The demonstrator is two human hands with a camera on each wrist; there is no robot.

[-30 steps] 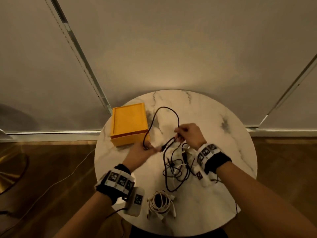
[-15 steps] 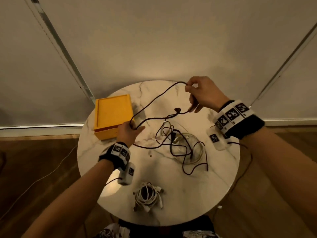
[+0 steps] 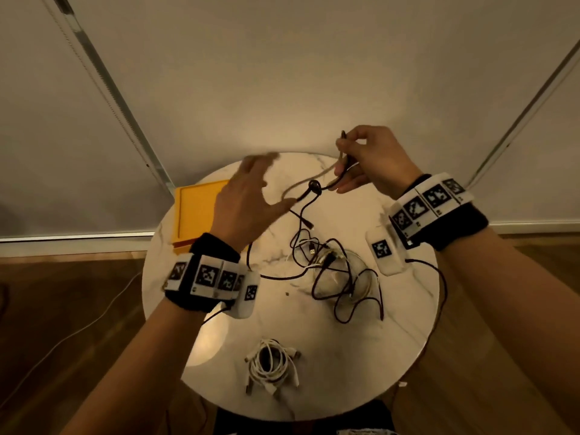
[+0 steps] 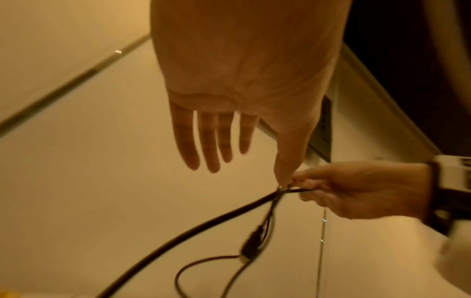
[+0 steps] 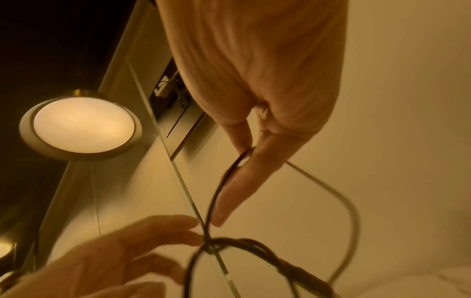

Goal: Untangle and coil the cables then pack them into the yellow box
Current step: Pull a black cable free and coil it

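Note:
My right hand (image 3: 345, 164) is raised above the far side of the table and pinches a black cable (image 3: 306, 196) between thumb and forefinger (image 5: 247, 149). From there the cable hangs in a loop with a small knot, then runs down into a tangle of black and white cables (image 3: 332, 271) on the marble top. Motion-blurred, my left hand (image 3: 254, 196) hovers beside the loop with its fingers (image 4: 224, 145) straight and spread, the thumb tip touching the cable close to the right hand. The yellow box (image 3: 194, 215) sits shut at the table's left, partly hidden behind the left hand.
A coiled white cable (image 3: 270, 365) lies near the front edge of the round marble table (image 3: 408, 309). Wood floor surrounds the table, with a thin white cord (image 3: 94, 321) trailing on the left. A pale wall or blind stands behind. A round lamp (image 5: 81, 127) glows at left.
My left hand has let go of the black cable near the box, risen and spread open beside the loop. The right hand still holds the cable up.

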